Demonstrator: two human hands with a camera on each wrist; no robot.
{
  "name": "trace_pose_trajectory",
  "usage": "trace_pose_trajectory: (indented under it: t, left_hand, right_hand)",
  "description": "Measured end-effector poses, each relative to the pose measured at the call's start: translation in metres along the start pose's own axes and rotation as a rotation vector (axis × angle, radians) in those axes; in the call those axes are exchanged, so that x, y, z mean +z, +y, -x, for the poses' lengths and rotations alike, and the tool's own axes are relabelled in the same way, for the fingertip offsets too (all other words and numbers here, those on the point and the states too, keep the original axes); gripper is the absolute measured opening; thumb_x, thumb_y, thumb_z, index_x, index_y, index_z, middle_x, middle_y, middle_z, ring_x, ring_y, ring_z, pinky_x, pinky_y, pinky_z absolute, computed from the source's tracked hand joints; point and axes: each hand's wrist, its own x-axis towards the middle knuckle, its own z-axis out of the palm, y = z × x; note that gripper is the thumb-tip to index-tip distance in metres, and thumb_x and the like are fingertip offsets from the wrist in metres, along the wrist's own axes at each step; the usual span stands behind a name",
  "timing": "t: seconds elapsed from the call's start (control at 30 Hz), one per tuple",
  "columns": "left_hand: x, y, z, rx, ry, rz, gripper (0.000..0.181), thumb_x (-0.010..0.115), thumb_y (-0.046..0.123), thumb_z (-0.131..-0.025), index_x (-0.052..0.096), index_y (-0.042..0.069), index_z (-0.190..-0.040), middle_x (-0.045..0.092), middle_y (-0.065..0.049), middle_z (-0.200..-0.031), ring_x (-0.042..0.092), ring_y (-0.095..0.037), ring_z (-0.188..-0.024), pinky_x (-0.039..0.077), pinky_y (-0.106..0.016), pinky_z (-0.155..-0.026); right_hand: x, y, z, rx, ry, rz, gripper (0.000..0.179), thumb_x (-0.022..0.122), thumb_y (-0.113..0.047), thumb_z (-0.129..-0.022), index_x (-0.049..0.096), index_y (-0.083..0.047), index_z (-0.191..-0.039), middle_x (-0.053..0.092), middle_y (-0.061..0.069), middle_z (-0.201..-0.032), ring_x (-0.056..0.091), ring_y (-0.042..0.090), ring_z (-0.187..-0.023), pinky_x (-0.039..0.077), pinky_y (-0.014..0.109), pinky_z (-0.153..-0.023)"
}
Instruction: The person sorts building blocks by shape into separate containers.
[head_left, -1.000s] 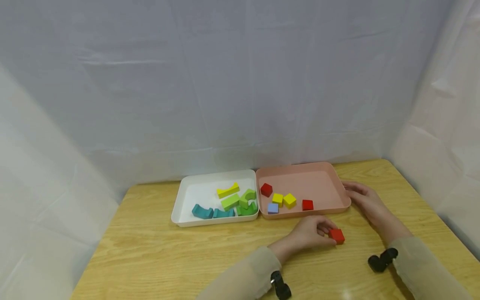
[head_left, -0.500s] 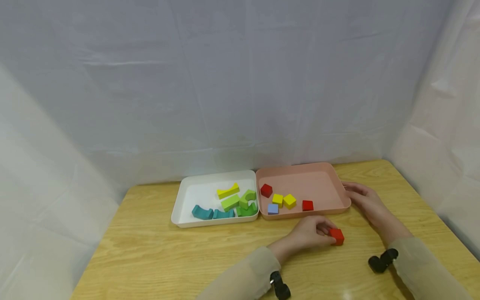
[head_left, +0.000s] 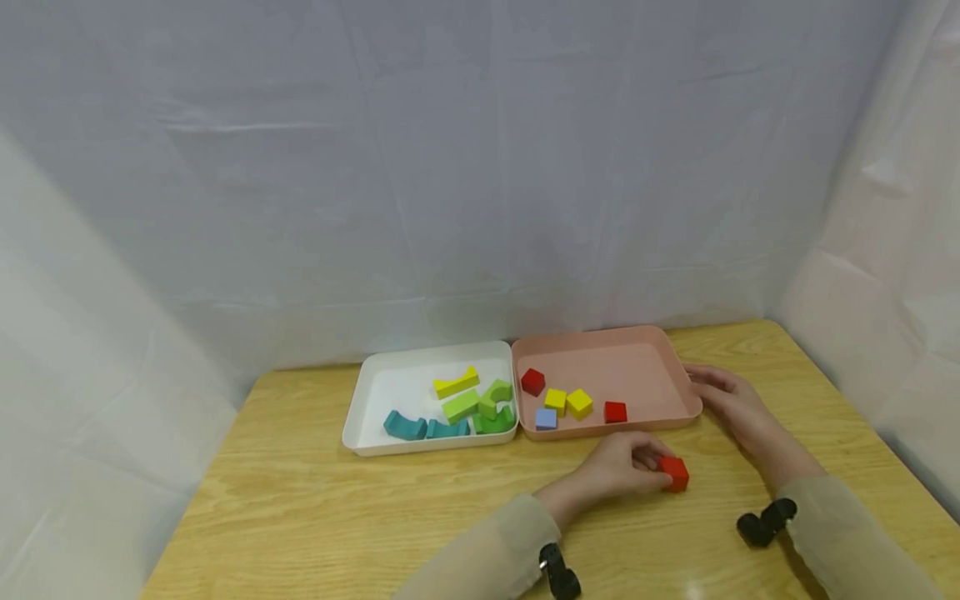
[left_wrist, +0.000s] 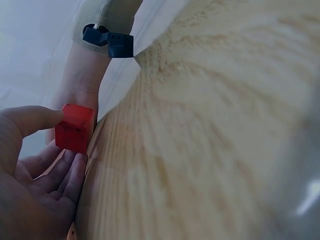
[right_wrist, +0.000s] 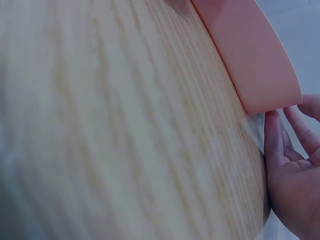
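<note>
In the head view, my left hand [head_left: 621,463] is in front of the pink tray, pinching a red cube block [head_left: 674,473] just over or on the wooden table. The left wrist view shows the thumb on one side of that red block [left_wrist: 75,128] and fingertips at its other side. My right hand [head_left: 738,410] rests at the right end of the pink tray [head_left: 645,358], its fingers against the outer wall. Close up, the right wrist view has the fingertips of this hand [right_wrist: 295,165] touching the tray's corner [right_wrist: 270,90].
Inside the pink tray lie two red cubes, two yellow cubes [head_left: 579,403] and a light blue cube [head_left: 546,418]. A white tray [head_left: 382,383] adjoins it on the left, holding several curved blocks in yellow, green and teal [head_left: 405,425]. A pale curtain [head_left: 480,183] hangs behind the table.
The red block has turned and shifted very slightly in my left hand. My right hand stays at the tray's end, and the trays keep their places.
</note>
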Motion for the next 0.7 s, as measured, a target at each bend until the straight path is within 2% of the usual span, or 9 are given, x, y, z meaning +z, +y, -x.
trace_pose_trajectory:
  t: [0.23,0.43,0.7]
  left_hand:
    - [-0.0016,0.0011,0.0015,0.002,0.001,0.024,0.024,0.080,0.010,-0.093,0.078,0.007,-0.117,0.075,0.002,-0.101,0.060,0.006,-0.081,0.053,-0.011,-0.079]
    - [-0.0025,0.0019,0.0022,0.004,0.002,0.021,0.024,0.080,0.011,-0.094,0.077,0.008,-0.118,0.073,0.007,-0.100,0.061,0.006,-0.082,0.053,-0.011,-0.080]
    - [-0.0038,0.0028,0.0023,0.015,-0.003,0.017,0.024,0.080,0.011,-0.094,0.078,0.007,-0.118,0.075,0.006,-0.102,0.062,0.007,-0.083,0.053,-0.011,-0.082]
  right_hand:
    - [0.0008,-0.0012,0.0002,0.018,0.012,0.021,0.041,0.062,-0.017,-0.109,0.060,-0.007,-0.149,0.073,-0.027,-0.117,0.067,-0.010,-0.108,0.053,0.007,-0.090]
    - [0.0020,-0.0023,0.0009,0.014,0.012,0.031,0.044,0.061,-0.017,-0.109,0.058,-0.004,-0.150,0.073,-0.028,-0.117,0.067,-0.011,-0.107,0.054,0.007,-0.090]
    - [0.0027,-0.0025,0.0015,0.002,-0.001,0.011,0.045,0.060,-0.016,-0.110,0.055,-0.001,-0.152,0.073,-0.027,-0.118,0.067,-0.009,-0.108,0.055,0.009,-0.090]
